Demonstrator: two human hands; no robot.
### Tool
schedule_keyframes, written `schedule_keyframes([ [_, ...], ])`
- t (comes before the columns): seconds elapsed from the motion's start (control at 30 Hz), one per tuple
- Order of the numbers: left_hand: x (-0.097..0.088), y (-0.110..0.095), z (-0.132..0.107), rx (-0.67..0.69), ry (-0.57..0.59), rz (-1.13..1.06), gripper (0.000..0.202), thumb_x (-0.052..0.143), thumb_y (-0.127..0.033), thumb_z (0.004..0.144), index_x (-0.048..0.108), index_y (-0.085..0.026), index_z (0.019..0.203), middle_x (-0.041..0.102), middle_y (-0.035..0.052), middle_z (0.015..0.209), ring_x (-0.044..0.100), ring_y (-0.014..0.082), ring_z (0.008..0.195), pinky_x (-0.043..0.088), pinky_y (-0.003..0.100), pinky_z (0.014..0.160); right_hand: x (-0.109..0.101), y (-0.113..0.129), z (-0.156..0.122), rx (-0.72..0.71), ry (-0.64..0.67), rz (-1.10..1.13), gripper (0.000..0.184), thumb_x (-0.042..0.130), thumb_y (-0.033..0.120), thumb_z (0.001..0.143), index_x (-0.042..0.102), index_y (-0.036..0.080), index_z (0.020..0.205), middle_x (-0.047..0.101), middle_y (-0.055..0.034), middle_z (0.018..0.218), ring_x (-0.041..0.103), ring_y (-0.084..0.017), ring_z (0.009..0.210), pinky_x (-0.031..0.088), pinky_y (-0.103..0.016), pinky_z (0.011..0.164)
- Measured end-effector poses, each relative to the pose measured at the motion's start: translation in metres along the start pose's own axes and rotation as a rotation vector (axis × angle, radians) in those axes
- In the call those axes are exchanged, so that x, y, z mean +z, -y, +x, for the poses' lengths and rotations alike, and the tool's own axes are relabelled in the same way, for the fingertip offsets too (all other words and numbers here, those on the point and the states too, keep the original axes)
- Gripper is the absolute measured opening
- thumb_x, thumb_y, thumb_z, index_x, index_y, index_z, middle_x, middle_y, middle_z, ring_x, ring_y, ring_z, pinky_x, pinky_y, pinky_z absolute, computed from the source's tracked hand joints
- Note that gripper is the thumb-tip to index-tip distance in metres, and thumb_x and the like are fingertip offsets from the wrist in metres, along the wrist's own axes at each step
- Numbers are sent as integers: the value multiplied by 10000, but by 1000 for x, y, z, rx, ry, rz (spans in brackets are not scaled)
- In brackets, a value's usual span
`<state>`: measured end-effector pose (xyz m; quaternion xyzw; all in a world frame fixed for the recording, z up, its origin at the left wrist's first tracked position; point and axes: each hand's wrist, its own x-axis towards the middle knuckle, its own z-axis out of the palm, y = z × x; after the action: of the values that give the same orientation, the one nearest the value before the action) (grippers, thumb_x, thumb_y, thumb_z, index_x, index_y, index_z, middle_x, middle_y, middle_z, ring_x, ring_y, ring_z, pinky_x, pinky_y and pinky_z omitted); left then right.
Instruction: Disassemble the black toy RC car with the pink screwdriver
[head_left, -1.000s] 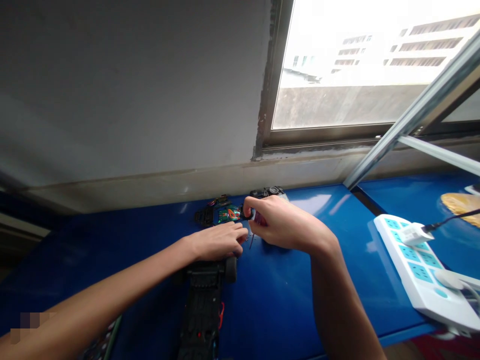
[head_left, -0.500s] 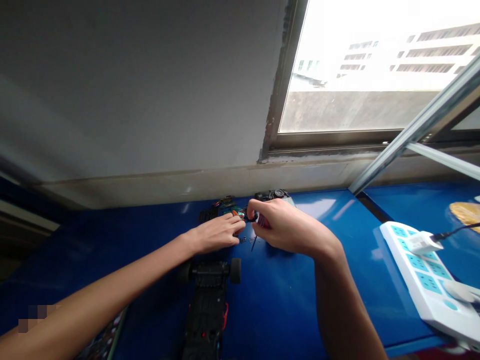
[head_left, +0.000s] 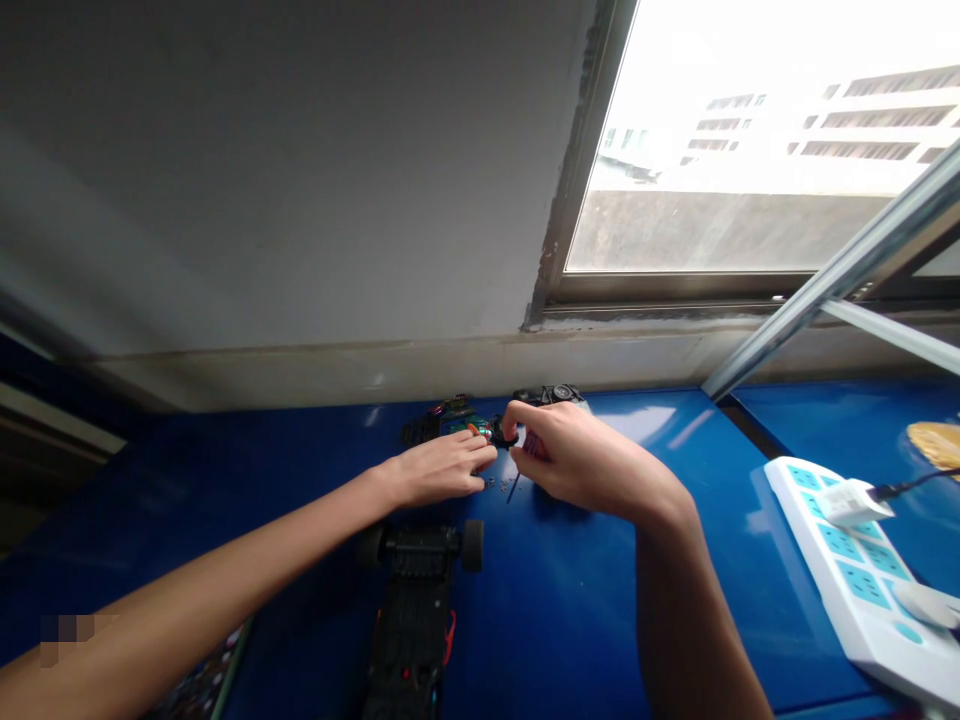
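My right hand (head_left: 581, 455) is closed, with its thumb and index finger bent round the reddish-purple handle of what looks like a small screwdriver (head_left: 514, 488); its thin dark shaft points down toward the blue tabletop. Just left of it, my left hand (head_left: 442, 467) has its fingers curled together over the table, and what they may pinch is hidden. Several tiny screws (head_left: 491, 484) lie by the left fingertips. Behind the hands is a cluster of small dark and green parts (head_left: 454, 412), partly covered by the fingers. An orange bit shows above the left knuckles.
A black toy car chassis (head_left: 416, 600) with wheels and a red wire lies nearer me. By the wall sits another wheeled car part (head_left: 559, 393). A white power strip (head_left: 847, 570) with plugs is at right, near a metal frame bar (head_left: 810, 285). A patterned box edge (head_left: 202, 670) shows lower left.
The view has shifted slightly, so everything sits a little lower and further right. Both hands keep nearly the same pose beside each other, the screwdriver still in the right.
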<state>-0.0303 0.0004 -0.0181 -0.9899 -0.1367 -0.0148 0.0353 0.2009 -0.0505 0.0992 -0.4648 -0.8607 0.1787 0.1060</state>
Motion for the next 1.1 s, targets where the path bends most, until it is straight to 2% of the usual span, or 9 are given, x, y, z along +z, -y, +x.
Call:
schedule_keyframes([
  [0.3, -9, -7, -3, -157, 6, -150, 143, 553, -156, 997, 634, -183, 882, 639, 54, 1006, 535, 219, 912, 389, 331, 839, -1, 1, -1, 3, 0, 25, 144, 569, 177, 915, 655, 228, 1018, 648, 15, 727, 556, -139, 667, 298, -254, 617],
  [0.5, -4, -7, -5, -220, 2, -199, 120, 538, -153, 1002, 617, -163, 912, 644, 49, 990, 533, 208, 876, 386, 324, 826, 3, 2, 0, -11, -15, 20, 124, 569, 184, 925, 646, 227, 1012, 648, 18, 724, 547, -142, 660, 298, -260, 626],
  [0.73, 3, -5, -4, -209, -14, -230, 146, 574, -155, 989, 631, -167, 854, 633, 56, 971, 526, 216, 877, 382, 340, 812, 3, 3, 0, -20, -18, 8, 123, 568, 177, 923, 645, 231, 1001, 650, 19, 720, 534, -141, 648, 314, -255, 639],
  [1.1, -5, -6, -6, -205, 13, -280, 100, 581, -151, 945, 611, -177, 854, 635, 48, 971, 527, 214, 878, 386, 336, 808, 0, 2, 0, 2, -4, 9, 146, 567, 178, 916, 653, 230, 1021, 646, 13, 732, 542, -141, 659, 303, -249, 618],
])
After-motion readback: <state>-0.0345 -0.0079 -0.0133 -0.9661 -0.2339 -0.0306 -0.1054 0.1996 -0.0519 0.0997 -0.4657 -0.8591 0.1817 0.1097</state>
